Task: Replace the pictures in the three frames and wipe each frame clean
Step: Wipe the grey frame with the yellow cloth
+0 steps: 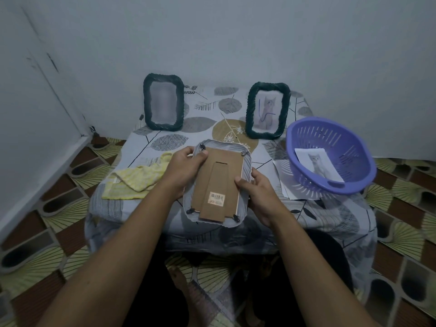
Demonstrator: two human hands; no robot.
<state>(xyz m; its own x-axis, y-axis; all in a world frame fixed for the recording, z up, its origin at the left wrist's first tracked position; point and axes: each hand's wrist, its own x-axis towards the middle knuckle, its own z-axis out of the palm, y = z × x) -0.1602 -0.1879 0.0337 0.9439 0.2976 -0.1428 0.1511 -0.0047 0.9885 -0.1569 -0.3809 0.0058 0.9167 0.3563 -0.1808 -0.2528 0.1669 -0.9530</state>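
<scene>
Both hands hold a grey frame (245, 166) back-side up over the table (330, 215): left hand (182, 168) on top-left corner, right hand (256, 192) on right edge. Two dark frames (163, 105) upright behind. Yellow cloth (136, 180) left, purple basket (330, 154) with cat picture (317, 164) right.

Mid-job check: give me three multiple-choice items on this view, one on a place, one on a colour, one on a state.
1. Where is the loose cat picture? A) in the basket B) on the floor C) taped to the wall
2. What colour is the cloth? A) red B) black C) yellow
3. Which side of the held frame faces the camera? A) glass B) cardboard back C) edge only

1 A: it lies inside the purple basket. 2 C: it is pale yellow. 3 B: backing and stand show, left hand and right hand gripping its edges.
</scene>
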